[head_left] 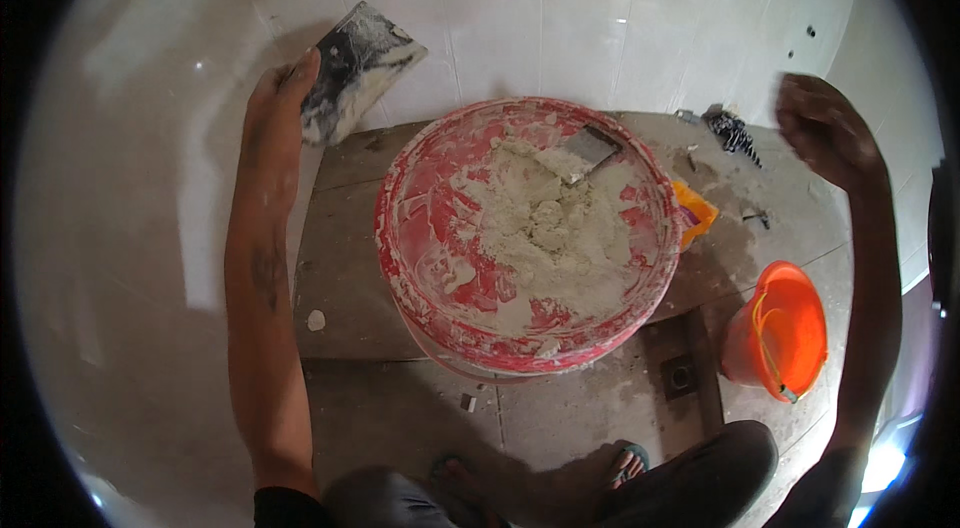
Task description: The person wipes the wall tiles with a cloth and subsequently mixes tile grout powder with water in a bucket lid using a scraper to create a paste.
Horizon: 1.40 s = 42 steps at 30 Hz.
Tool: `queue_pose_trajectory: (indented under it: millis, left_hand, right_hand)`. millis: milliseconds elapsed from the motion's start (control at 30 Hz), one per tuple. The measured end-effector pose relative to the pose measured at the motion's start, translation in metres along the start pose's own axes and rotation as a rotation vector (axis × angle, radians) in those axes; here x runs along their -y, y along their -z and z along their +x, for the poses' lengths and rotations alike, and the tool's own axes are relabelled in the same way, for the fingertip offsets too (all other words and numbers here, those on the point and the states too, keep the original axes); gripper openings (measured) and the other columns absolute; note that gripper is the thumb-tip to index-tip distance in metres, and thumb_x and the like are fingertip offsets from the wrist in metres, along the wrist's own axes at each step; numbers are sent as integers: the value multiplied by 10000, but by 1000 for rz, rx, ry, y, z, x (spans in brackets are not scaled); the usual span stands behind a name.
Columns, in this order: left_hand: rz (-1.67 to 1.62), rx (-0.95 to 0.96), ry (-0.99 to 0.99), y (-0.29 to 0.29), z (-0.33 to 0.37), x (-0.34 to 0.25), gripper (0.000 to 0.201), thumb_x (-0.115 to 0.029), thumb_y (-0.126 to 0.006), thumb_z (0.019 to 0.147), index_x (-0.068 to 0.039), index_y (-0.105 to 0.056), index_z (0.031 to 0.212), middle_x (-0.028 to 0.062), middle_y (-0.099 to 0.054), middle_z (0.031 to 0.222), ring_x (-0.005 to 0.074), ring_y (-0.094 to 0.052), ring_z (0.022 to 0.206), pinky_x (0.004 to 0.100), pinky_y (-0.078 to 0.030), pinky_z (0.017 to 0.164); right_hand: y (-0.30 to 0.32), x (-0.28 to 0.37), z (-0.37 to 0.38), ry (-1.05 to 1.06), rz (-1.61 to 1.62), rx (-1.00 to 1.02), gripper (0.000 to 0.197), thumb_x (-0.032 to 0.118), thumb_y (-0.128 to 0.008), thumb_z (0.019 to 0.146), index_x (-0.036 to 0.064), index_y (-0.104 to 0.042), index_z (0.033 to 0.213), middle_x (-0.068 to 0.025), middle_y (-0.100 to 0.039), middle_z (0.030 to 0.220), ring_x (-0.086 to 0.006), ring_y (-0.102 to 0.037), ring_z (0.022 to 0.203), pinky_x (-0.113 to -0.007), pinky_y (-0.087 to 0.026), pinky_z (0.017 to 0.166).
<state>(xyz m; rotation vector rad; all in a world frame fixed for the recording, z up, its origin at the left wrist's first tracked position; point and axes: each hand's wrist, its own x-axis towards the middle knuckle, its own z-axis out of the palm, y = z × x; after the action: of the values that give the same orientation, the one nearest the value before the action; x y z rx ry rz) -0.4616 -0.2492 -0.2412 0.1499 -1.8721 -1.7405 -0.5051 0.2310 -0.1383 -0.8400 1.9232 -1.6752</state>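
My left hand (285,93) grips a dark flat plastering blade (355,68), smeared with pale plaster, at the upper left near the wall. Off to the right, raised over the floor, my right hand (828,133) is curled closed and slightly blurred; nothing shows in it. Between my arms stands a wide red tub (420,313), its rim and inside caked with plaster. Pale powdery plaster mix (550,233) lies heaped in it. A second flat grey blade (595,148) rests at the heap's far right side.
An orange bucket (738,343) with a handle stands at the right, beside a square floor drain (680,378). A yellow packet (698,215) lies against the tub. Near the tiled wall (500,18) is a black-and-white crumpled cloth (733,133). My feet are close in front.
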Motion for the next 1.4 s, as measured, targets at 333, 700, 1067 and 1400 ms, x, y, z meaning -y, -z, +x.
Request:
queue_pose_trajectory:
  millis: [333,700,1067,1400]
  left_hand:
    - [-608,-72,419,-100,156,80,411,-346,-685,851,-34,-522,1062,96,-546,957,196,-490,746,344,-489,628]
    - [-866,117,433,-126,178,121,390,-234,-762,792,-42,-544,1052,82,-581,957,200,-566,838,303,-528,673]
    - [-640,79,370,-82,193,166,373,-315,-745,806,-44,-592,1012,36,-591,892,133,-559,725,223,-502,588]
    - [293,433,852,74,118,420,416,-262,-738,793,18,-627,1080,163,-629,1118,249,-620,915,375,-499,799]
  right_hand:
    - [-42,-38,156,-101,-888,205,110,32,-578,867,-32,-655,913,-150,-685,825,-201,-677,765,-320,-545,663]
    - [-50,-23,167,-90,-1071,-6,111,-17,-644,797,6,-666,903,-96,-692,863,-189,-669,783,-318,-548,721]
    - [92,-70,88,-423,-1134,-621,167,123,-614,876,6,-641,992,-57,-647,763,-115,-590,687,-261,-481,660]
    - [56,-86,224,-24,-1163,238,535,147,-813,626,189,-648,1133,-88,-554,1112,-262,-512,1066,-375,-438,909]
